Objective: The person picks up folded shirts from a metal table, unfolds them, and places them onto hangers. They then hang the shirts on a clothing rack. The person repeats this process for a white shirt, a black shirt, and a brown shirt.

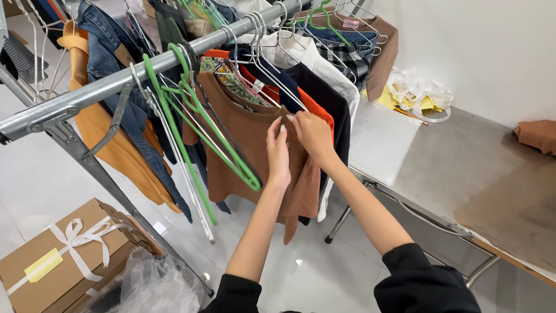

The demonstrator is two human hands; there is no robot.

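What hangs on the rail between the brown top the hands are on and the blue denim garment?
In the head view, empty green hangers and white wire hangers hang between the brown top and the blue denim garment.

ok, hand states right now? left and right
Left hand: fingers pinching the brown top near its shoulder.
Right hand: pinching the same top's shoulder edge.

A cardboard box tied with white ribbon sat on the floor beside crumpled clear plastic. On the steel tabletop lay a white plastic bag and a folded brown cloth. Empty green hangers hung from the rail.
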